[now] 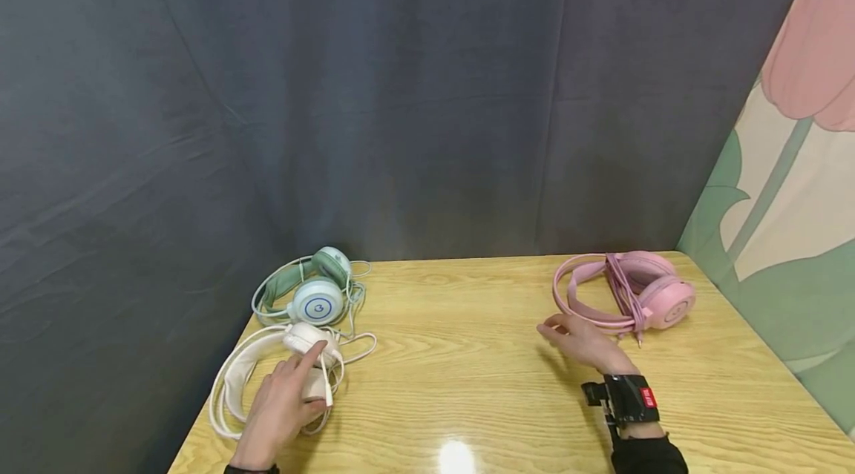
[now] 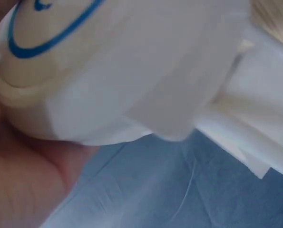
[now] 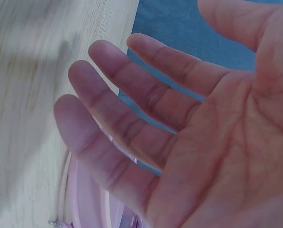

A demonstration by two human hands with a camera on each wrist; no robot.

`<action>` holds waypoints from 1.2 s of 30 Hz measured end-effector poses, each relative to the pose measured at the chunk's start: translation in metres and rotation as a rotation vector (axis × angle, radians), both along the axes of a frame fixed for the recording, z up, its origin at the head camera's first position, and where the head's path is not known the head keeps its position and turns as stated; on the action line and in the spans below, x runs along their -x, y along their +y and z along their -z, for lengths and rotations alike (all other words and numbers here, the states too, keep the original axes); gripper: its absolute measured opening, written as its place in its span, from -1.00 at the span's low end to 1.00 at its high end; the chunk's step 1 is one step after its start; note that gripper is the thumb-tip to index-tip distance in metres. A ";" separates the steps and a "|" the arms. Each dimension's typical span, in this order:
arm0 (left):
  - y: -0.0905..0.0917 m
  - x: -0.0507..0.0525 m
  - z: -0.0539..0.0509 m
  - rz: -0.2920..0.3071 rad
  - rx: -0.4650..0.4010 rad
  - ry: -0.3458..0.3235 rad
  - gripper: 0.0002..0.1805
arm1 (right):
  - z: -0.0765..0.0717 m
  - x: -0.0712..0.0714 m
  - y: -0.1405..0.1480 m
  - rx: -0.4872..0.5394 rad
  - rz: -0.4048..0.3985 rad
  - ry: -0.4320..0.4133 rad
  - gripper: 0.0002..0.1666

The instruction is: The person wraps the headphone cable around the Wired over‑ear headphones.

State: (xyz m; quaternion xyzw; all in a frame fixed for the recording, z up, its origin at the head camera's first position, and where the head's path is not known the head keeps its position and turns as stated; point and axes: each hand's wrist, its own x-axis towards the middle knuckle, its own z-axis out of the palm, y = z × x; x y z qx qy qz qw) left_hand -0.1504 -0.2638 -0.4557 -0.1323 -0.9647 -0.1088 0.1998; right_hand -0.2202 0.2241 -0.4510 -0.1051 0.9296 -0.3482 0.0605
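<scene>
White headphones (image 1: 303, 337) lie on the near left of the table, their cable looped over and beside the ear cups. My left hand (image 1: 277, 403) grips them by the ear cups, index finger stretched along the top. Close up in the left wrist view, a white ear cup (image 2: 131, 85) with a blue ring sits against the palm; most fingers are hidden there. My right hand (image 3: 179, 128) is empty, its fingers spread and slightly bent. It hovers over the table, in front and left of pink headphones (image 1: 670, 302) with their cable wound round the headband.
Pale green headphones (image 1: 317, 302) lie just behind the white ones, cable at their right side. The wooden table (image 1: 454, 355) backs onto a dark curtain (image 1: 414, 103). A flower-patterned panel (image 1: 801, 237) borders its right side.
</scene>
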 end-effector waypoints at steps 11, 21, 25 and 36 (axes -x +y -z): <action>0.038 0.008 -0.007 0.105 -0.028 0.110 -0.11 | 0.004 -0.003 -0.003 -0.015 -0.022 -0.004 -0.51; 0.095 0.027 -0.028 0.194 -0.038 0.213 -0.10 | 0.007 0.001 -0.027 0.072 -0.088 -0.008 -0.52; 0.123 0.034 -0.034 0.220 -0.048 0.206 -0.11 | 0.002 0.002 -0.044 0.150 -0.156 -0.022 -0.49; 0.190 0.050 -0.030 0.226 -0.125 0.243 -0.07 | -0.005 0.000 -0.115 0.694 -0.277 -0.274 -0.27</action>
